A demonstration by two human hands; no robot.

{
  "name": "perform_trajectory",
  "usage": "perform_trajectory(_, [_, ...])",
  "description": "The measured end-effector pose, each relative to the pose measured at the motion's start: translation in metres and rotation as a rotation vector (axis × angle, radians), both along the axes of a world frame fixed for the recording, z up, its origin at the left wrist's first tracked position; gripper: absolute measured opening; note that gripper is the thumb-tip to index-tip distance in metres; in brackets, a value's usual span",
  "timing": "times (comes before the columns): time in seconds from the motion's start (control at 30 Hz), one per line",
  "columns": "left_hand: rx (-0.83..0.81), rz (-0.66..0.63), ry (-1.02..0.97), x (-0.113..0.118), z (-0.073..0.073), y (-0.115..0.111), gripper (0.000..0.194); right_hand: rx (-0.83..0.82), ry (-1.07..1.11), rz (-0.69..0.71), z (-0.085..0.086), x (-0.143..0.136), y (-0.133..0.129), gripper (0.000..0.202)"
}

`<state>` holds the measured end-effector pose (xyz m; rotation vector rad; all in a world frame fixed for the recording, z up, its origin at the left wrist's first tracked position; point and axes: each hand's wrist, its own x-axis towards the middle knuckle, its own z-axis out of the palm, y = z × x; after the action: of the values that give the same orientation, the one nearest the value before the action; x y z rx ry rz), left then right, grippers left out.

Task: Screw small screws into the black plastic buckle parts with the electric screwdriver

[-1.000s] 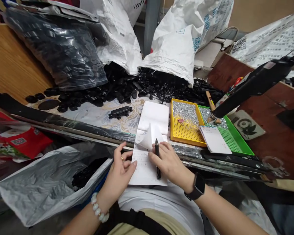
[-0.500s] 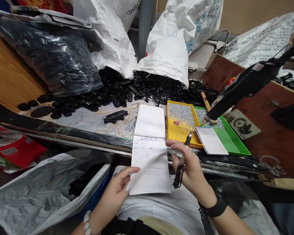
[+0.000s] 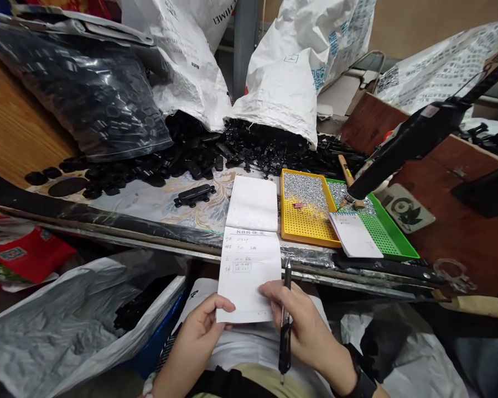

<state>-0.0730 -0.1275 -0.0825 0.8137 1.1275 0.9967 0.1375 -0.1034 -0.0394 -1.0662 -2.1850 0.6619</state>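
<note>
A notepad [image 3: 243, 290] with handwriting under a printed "888" heading lies folded open, its upper leaf resting on the bench and its lower part overhanging the edge. My left hand [image 3: 203, 329] pinches the lower left corner of the page, thumb on top. At the right side of the page, my right hand [image 3: 309, 326] has its thumb and fingertips on the paper. A black pen [image 3: 285, 342] is held between the fingers of that same hand, tip pointing up and away from the page. A black wheeled plastic part [image 3: 194, 195] lies left of the notepad.
Right of the notepad sit a yellow tray [image 3: 309, 228] and a green tray [image 3: 392, 237] with small metal pieces. A smaller notepad [image 3: 357, 235] lies across them, under a hanging power screwdriver [image 3: 410, 138]. White sacks [image 3: 280, 94] and black parts [image 3: 207, 149] fill the back.
My right hand has moved down and left, from the page's upper right edge to its lower right side. The pen has swung to nearly vertical. My left hand stays at the lower left corner.
</note>
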Motion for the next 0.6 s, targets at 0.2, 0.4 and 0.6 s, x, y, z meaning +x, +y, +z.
perform_trajectory(0.2, [-0.018, -0.028, 0.02, -0.0028, -0.0039, -0.0014, 0.012, 0.037, 0.01, -0.006, 0.0032, -0.004, 0.0029, 0.043])
perform_trajectory(0.4, [-0.051, -0.014, 0.026, -0.0009, -0.0033, -0.0037, 0.014, 0.072, 0.019, 0.008, 0.0056, -0.0075, 0.0065, 0.042])
perform_trajectory(0.6, [-0.064, -0.009, 0.05, 0.0, 0.0006, -0.0027, 0.013, 0.089, -0.018, 0.004, 0.0038, -0.0061, 0.0071, 0.039])
